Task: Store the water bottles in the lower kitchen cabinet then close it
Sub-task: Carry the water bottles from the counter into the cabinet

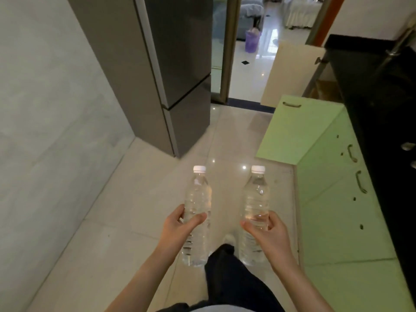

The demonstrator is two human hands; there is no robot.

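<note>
Now: left hand (177, 224) grips left bottle (197, 199), right hand (267, 230) grips right bottle (256, 197), both upright; open cabinet door (299, 129) ahead-right, nearer right hand.

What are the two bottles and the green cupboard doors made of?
The left bottle and the right bottle look like thin clear plastic: see-through, with ribbed sides and white caps. The green cupboard doors look like painted or coated board, smooth and fairly matte; the core is hidden. Their curved handles look like metal.
</note>
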